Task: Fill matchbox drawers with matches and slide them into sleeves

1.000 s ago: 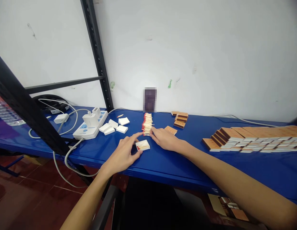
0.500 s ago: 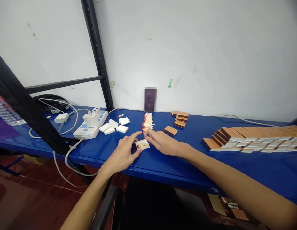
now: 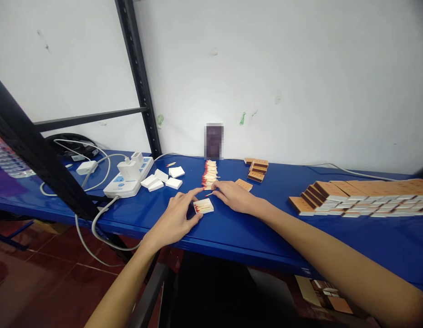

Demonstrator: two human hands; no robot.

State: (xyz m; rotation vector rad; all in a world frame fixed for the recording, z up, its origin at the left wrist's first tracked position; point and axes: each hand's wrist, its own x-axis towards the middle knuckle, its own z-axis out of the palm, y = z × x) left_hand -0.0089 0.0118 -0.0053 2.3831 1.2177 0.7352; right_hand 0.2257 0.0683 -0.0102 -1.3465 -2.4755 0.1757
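A white matchbox tray (image 3: 207,206) with several red-tipped matches in it lies near the front edge of the blue table. My left hand (image 3: 175,218) steadies its left end, thumb at the near side and index finger reaching past the far side. Just beyond the tray, my right hand (image 3: 233,197) pinches a single match (image 3: 209,195), its red head pointing left. A long pile of matches (image 3: 210,173), heads to the left, stretches behind it towards the wall. An orange matchbox sleeve (image 3: 244,184) is partly hidden behind my right hand.
White trays (image 3: 173,183) lie left of the pile, beside a power strip (image 3: 129,180) with cables. More orange matchbox sleeves (image 3: 257,169) lie at the back. Stacked matchboxes (image 3: 361,198) fill the right. A black rack post (image 3: 139,77) rises at the left.
My right hand has drawn back slightly right from over the tray and now shows a match in its fingertips. My left hand stays at the tray.
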